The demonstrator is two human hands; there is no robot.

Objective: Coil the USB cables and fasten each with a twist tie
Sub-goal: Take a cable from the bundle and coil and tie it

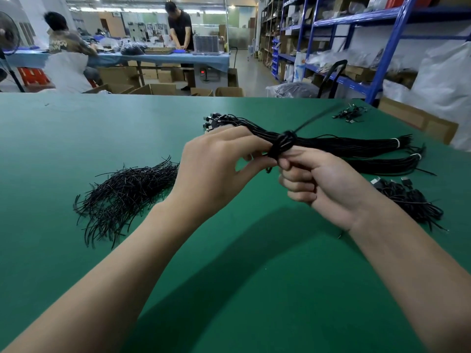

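ok, thin glossy black cable coil, wound small and tight, with one blurred strand trailing up-right. wiry twist ties heaped at left on a matte green table. stockroom with blue shelving. the coil sits between both hands: left hand fingertips pinch its left side, right hand fisted round its lower end.
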